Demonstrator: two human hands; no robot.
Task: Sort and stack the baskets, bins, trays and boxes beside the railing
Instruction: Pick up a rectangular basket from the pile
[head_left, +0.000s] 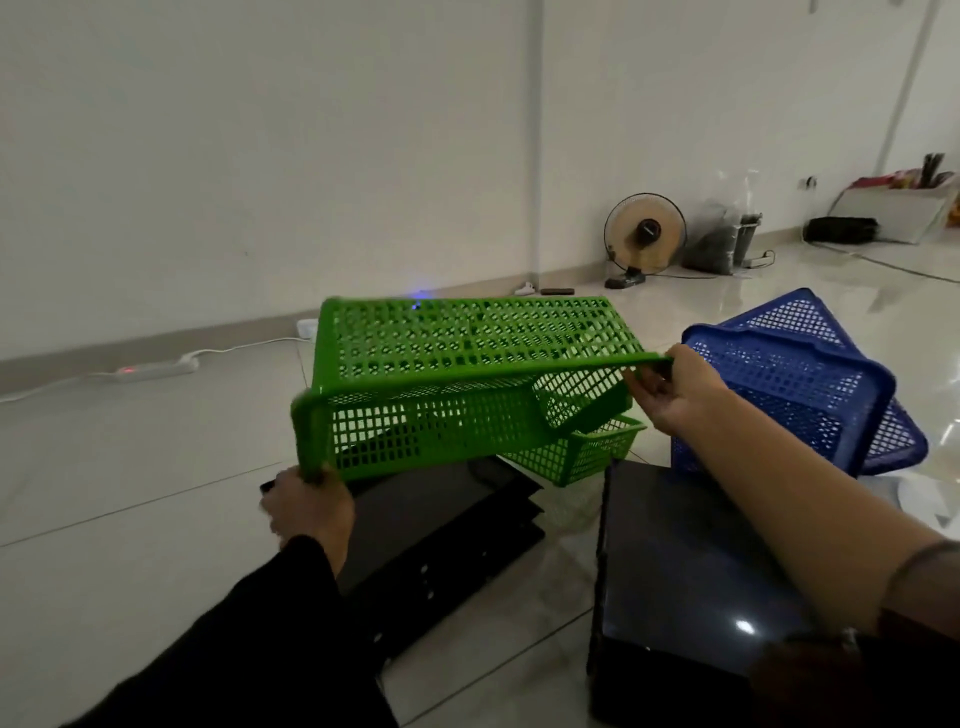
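A large green perforated basket hangs tilted in the air in front of me, its opening turned toward me. My left hand grips its lower left rim corner. My right hand pinches the right end of its rim. Under it a smaller green basket sits on the floor. To the right, two blue mesh baskets lie tilted, one in the other. Black trays lie stacked below the green basket, and a black glossy box stands at the lower right.
The floor is pale glossy tile. A white power strip with a cable lies along the left wall. A floor fan, a bagged bin and a white box with items stand far right.
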